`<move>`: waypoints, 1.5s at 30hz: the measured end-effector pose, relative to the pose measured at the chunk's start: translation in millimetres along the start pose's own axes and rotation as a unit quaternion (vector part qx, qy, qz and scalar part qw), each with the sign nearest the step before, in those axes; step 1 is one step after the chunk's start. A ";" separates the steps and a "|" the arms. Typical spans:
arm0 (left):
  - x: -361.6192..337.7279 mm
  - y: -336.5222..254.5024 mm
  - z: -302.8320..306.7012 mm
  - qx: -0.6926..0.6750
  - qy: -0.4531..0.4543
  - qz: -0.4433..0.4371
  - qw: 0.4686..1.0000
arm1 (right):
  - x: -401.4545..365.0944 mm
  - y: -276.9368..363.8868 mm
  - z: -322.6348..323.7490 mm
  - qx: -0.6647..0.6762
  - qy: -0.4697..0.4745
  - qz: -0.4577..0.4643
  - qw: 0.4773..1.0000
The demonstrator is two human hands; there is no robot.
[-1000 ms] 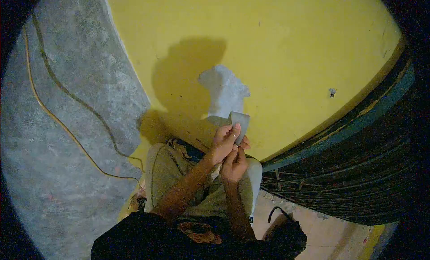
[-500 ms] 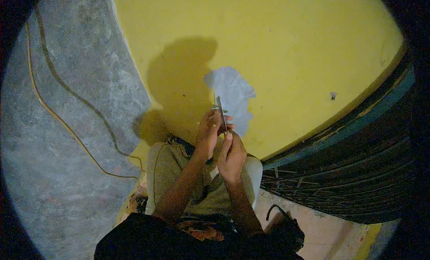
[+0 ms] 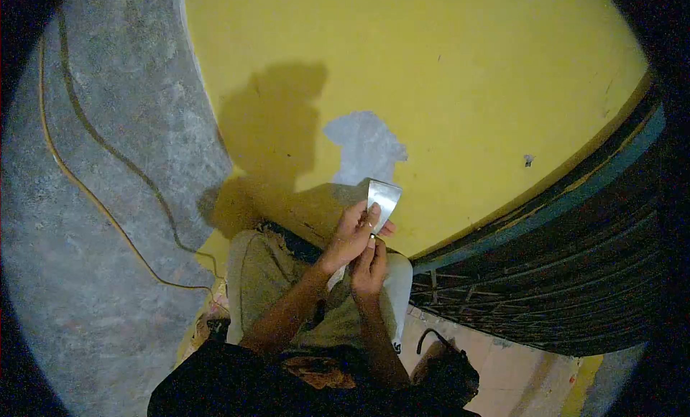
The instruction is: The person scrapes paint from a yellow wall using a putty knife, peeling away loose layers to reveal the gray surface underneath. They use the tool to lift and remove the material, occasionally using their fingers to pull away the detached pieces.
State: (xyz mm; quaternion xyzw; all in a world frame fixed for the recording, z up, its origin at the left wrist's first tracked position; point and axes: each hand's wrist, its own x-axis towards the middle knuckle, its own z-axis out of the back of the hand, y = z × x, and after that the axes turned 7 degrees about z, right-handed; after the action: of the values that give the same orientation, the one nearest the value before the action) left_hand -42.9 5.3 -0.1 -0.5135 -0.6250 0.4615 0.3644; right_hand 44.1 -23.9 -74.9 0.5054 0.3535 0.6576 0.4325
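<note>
A putty knife (image 3: 385, 194) is in front of my body, its broad shiny blade facing me and its wide edge pointing up toward the wall. My left hand (image 3: 351, 237) grips the blade from the left side, with the thumb lying on the metal and fingertips showing beyond its right edge. Just below, my right hand (image 3: 369, 272) is closed around the handle end, which its fingers mostly hide. Behind the blade, a pale grey patch (image 3: 368, 147) with ragged edges shows on the yellow wall (image 3: 460, 79).
At the left a cable (image 3: 97, 201) hangs along a grey wall (image 3: 108, 331). A dark ribbed shutter-like surface (image 3: 546, 288) curves along the right. Beside me on the tiled floor (image 3: 503, 381) is a black object with a looped strap (image 3: 449, 370). A small hole-like mark (image 3: 529, 160) dots the yellow wall.
The putty knife has turned from edge-on to showing its broad face. Both hands have shifted lower with it, and the left thumb now lies on the blade.
</note>
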 end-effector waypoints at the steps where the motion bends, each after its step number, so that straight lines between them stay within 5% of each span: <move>1: 0.7 0.8 -1.6 -0.022 -0.002 0.001 1.000 | 2.0 0.4 -1.6 -0.001 0.000 0.001 1.000; 3: 6.4 2.0 2.9 -0.010 0.008 0.012 1.000 | 5.2 0.8 -7.4 -0.035 -0.028 0.083 0.996; 6: 12.4 3.2 6.7 0.013 0.014 0.020 1.000 | 13.1 -2.6 -24.6 0.092 -0.060 0.080 0.991; 13: 15.1 -13.5 11.4 0.085 -0.001 0.002 0.996 | 13.7 5.7 -41.6 0.083 -0.098 0.100 0.987; 19: 11.8 -25.1 -2.6 0.067 -0.012 -0.003 0.998 | 36.7 50.1 -8.3 -0.002 -0.038 -0.034 0.999; 21: 31.2 -35.2 -10.2 0.133 -0.035 -0.032 0.990 | 62.9 54.9 2.8 -0.082 -0.129 0.213 0.965; 23: 35.4 -55.8 -20.8 0.198 -0.055 -0.057 0.977 | 89.5 91.1 26.5 -0.097 -0.069 0.169 0.978; 25: 25.8 -95.1 -35.4 -0.060 -0.012 -0.048 0.997 | 102.5 128.0 48.9 -0.109 -0.007 0.135 0.985; 27: 27.3 -78.3 -28.9 -0.136 0.023 -0.037 0.990 | 107.7 150.1 60.8 -0.120 0.094 0.116 0.981; 29: 22.5 -54.6 -21.0 -0.208 -0.057 -0.014 0.976 | 92.6 137.7 51.7 -0.126 0.079 0.143 0.979; 33: 1.3 8.0 16.5 -0.393 -0.042 0.055 0.917 | 52.6 101.9 28.6 -0.154 0.054 0.156 0.974; 34: 1.3 28.4 30.6 -0.389 -0.046 0.056 0.918 | 44.3 95.2 23.9 -0.136 0.049 0.135 0.980; 36: 0.6 56.6 52.2 0.024 -0.089 0.123 0.988 | 32.5 81.5 15.6 -0.104 0.034 0.098 0.989; 37: 0.0 64.5 56.9 0.029 -0.091 0.127 0.987 | 27.5 76.6 12.4 -0.077 0.018 0.065 0.995; 39: 1.5 74.5 61.0 0.194 -0.153 -0.182 0.952 | 21.8 71.5 9.4 -0.082 -0.004 0.079 0.994; 43: -2.1 28.6 52.1 0.161 -0.109 -0.202 0.960 | 17.6 51.0 5.9 -0.084 -0.036 0.069 0.993; 45: -3.8 16.1 46.9 0.019 -0.041 -0.097 0.994 | 18.5 40.9 5.1 -0.068 -0.033 0.075 0.994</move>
State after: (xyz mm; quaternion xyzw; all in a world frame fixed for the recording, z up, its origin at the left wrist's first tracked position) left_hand -80.8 -7.1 -29.8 -0.4245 -0.6772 0.4562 0.3913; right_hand 38.2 -21.9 -30.1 0.5216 0.2547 0.6938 0.4264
